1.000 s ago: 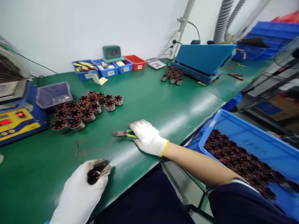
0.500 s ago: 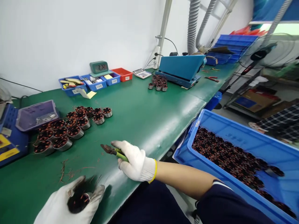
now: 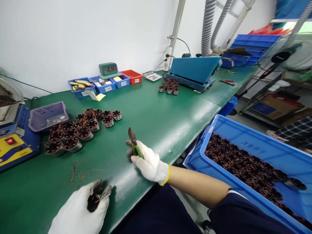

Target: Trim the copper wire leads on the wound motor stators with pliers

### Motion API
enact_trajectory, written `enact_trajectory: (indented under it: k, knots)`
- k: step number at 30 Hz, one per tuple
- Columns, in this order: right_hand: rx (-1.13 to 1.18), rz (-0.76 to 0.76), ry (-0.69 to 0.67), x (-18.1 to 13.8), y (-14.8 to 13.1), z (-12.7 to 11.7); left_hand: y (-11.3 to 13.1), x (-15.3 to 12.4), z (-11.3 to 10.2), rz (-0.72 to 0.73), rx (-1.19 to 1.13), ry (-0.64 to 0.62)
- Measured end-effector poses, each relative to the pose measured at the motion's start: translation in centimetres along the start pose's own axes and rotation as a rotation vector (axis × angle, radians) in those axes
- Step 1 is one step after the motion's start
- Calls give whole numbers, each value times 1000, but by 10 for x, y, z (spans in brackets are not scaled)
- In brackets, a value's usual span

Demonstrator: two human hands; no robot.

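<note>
My left hand (image 3: 80, 208), in a white glove with dark-stained fingertips, grips a small round motor stator (image 3: 93, 202) with a black core above the near edge of the green bench (image 3: 136, 113). In my right hand (image 3: 148, 162), also gloved, is a pair of green-handled cutting pliers (image 3: 135, 143), jaws pointing up and away from me. The pliers and the stator are apart. Copper wire scraps (image 3: 78, 172) lie on the bench just beyond my left hand. Farther left stands a cluster of similar stators (image 3: 73, 145) with copper windings in silver rings.
A blue crate (image 3: 234, 175) at right holds many stators. At the back are small tool bins (image 3: 103, 87), a clock (image 3: 108, 68), a calculator (image 3: 152, 76) and a blue machine (image 3: 192, 73). A purple tray (image 3: 48, 117) sits left. Another person's checkered sleeve (image 3: 296, 128) shows far right.
My right hand has turned the pliers from pointing left to pointing upward. The left hand has shifted slightly right and tilted the stator. The whole view has shifted a little.
</note>
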State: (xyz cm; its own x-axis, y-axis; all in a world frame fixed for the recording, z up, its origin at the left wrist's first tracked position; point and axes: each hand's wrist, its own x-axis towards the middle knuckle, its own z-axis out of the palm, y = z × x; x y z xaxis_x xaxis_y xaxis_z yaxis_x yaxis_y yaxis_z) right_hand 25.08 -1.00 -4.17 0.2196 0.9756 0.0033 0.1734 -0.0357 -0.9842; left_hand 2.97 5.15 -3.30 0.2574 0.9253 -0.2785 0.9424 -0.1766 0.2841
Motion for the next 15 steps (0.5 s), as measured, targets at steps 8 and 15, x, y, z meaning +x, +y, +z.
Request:
enact_trajectory:
  k: [8,15]
  knots:
    - [304,208,-508,-26,-9,-5,6,-4,2,141,-19,135]
    - [179,419,-680,-52,13,-26,7,-8,5,319,-92,231]
